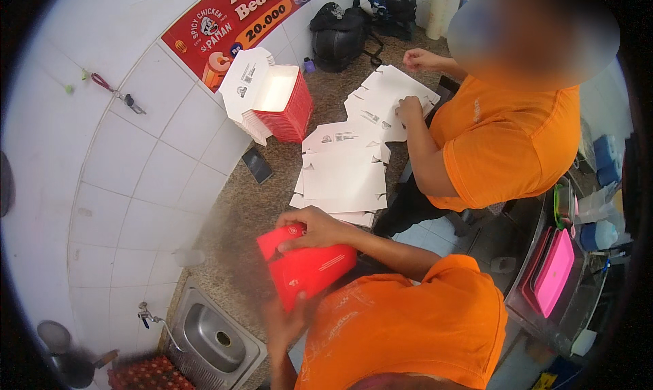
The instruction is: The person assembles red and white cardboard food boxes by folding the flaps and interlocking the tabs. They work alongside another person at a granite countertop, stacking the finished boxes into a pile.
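A red cardboard box (pixel 311 266), partly folded, is between my two hands in front of my orange shirt. My right hand (pixel 314 228) grips its upper side, fingers bent over a raised red flap. Below, my left hand (pixel 287 320) holds the lower edge, somewhat blurred, with part of its fingers hidden. Just beyond my right hand lie flat white box blanks (pixel 345 178), their notched flaps spread on the speckled counter (pixel 235 213). Further back, a tall nested stack of red boxes (pixel 284 114) with white insides and raised lids stands by the wall.
A co-worker in an orange shirt (pixel 517 138) stands at the right, hands over another white blank (pixel 388 101). A dark phone (pixel 256 165) lies near the wall. Left of me is a steel sink (pixel 214 332) with a tap (pixel 153 315). Black bags (pixel 338 38) sit at the back; pink trays (pixel 552 273) stand right.
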{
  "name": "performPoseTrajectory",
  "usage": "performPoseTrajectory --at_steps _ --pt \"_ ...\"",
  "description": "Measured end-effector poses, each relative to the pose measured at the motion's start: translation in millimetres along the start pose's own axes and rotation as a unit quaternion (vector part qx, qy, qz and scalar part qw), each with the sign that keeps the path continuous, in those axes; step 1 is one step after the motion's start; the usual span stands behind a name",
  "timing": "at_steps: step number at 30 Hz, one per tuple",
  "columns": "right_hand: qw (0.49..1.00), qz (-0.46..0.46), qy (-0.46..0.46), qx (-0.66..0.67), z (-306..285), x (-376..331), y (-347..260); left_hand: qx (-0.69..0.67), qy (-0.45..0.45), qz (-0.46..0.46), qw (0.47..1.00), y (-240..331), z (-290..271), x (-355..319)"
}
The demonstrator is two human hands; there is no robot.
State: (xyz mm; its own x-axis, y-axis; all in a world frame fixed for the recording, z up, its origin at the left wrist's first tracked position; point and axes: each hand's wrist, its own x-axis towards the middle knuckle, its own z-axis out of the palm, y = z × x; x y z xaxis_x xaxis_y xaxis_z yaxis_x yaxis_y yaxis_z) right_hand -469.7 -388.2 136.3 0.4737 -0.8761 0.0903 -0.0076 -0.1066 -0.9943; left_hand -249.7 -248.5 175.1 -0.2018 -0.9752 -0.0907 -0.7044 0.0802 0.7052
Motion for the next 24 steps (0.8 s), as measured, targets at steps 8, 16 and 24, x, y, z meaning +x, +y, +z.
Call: performPoseTrajectory --at_steps 8,16,24 --pt "0.991 -0.092 0.063 0.068 2.4 -20.5 -2.9 -0.329 -0.156 -0.175 0.915 -20.7 -10.9 16.8" --pt "0.975 -0.062 -0.187 0.103 16.2 2.6 -12.9 -0.621 -0.26 -0.198 0.712 -59.7 14.6 20.3" --pt "0.907 -0.074 -0.385 -0.153 8.8 22.3 -18.1 -0.596 -0.172 -0.295 0.726 -62.8 33.2 3.3"
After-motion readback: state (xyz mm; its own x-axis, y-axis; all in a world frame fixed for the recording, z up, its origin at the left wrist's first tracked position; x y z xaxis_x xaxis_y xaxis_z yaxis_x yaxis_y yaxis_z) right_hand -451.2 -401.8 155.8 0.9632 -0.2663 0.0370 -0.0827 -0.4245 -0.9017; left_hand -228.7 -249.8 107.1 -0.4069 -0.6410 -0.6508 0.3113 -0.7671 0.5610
